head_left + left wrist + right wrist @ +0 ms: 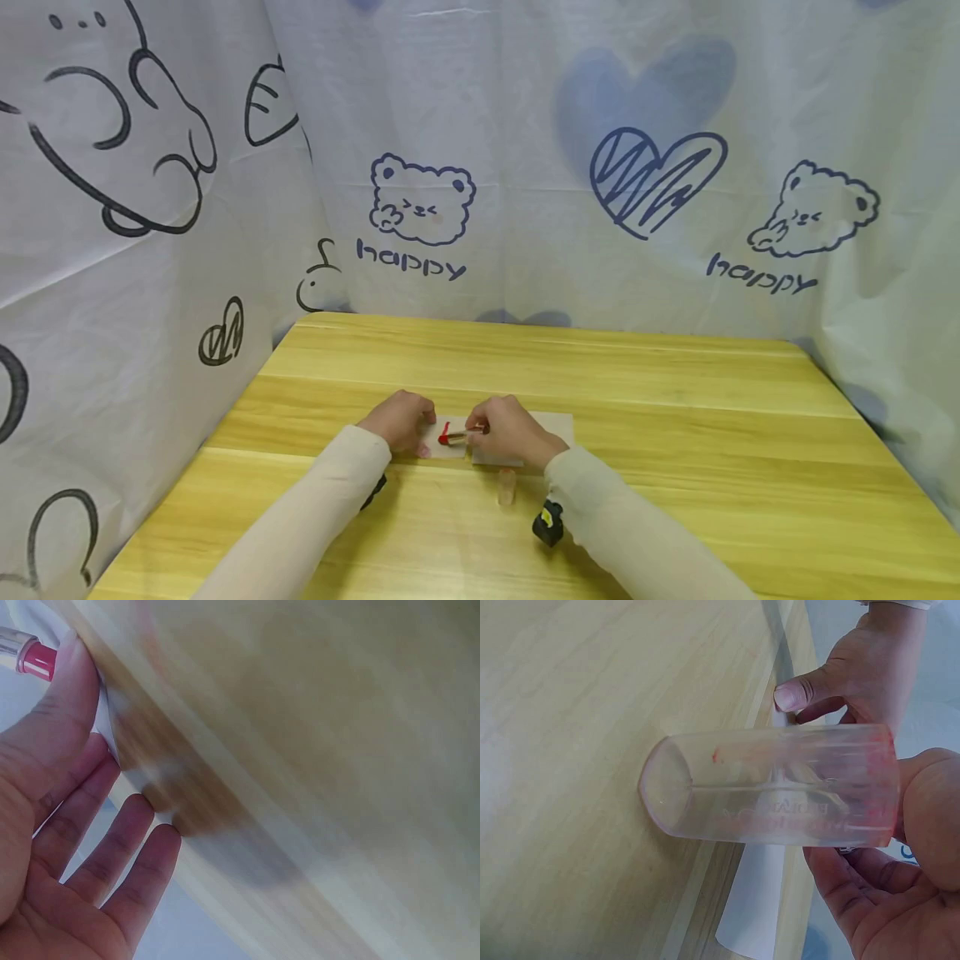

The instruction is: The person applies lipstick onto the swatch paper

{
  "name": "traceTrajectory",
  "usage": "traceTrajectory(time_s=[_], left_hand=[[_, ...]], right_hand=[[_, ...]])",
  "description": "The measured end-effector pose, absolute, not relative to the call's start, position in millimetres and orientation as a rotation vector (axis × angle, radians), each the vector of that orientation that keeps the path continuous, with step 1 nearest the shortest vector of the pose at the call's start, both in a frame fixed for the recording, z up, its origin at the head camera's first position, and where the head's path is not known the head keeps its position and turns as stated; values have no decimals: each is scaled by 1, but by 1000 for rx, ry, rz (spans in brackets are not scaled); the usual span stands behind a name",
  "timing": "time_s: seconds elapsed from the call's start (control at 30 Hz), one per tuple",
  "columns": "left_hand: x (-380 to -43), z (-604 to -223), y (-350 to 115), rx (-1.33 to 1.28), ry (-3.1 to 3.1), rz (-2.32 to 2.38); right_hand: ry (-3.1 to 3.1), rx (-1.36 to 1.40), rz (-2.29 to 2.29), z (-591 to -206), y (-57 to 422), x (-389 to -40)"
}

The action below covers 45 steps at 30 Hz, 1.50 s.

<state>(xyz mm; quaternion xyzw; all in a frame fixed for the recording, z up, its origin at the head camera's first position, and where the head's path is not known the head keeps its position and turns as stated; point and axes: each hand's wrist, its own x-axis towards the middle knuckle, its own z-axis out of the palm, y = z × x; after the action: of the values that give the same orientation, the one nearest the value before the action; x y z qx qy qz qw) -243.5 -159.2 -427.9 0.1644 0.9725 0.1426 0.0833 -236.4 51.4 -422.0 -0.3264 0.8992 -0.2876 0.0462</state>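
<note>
My right hand (510, 429) pinches a lipstick (465, 434), its red end against a white piece of paper (450, 451) beside a short red mark (446, 428). The left hand (401, 422) rests at that paper's left edge. In the left wrist view its thumb lies at the paper's edge and its other fingers are loosely extended, with the lipstick's red tip (40, 661) beyond the thumb. A clear cap (507, 487) stands on the table in front of the right hand; it looms large in the right wrist view, partly covering the hand behind it.
More white paper (557, 423) lies under and behind the right hand on the wooden table (675, 500). White cloth (517, 250) with drawn bears and hearts hangs behind and to the left. A black wrist device (548, 523) sits under the right sleeve.
</note>
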Motion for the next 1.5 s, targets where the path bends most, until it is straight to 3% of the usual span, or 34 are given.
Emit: traceTrajectory(time_s=[1.5], left_hand=[[-240,-428,-161,534,2905,420]], right_hand=[[2633,-923,-916,-412,62,-232]])
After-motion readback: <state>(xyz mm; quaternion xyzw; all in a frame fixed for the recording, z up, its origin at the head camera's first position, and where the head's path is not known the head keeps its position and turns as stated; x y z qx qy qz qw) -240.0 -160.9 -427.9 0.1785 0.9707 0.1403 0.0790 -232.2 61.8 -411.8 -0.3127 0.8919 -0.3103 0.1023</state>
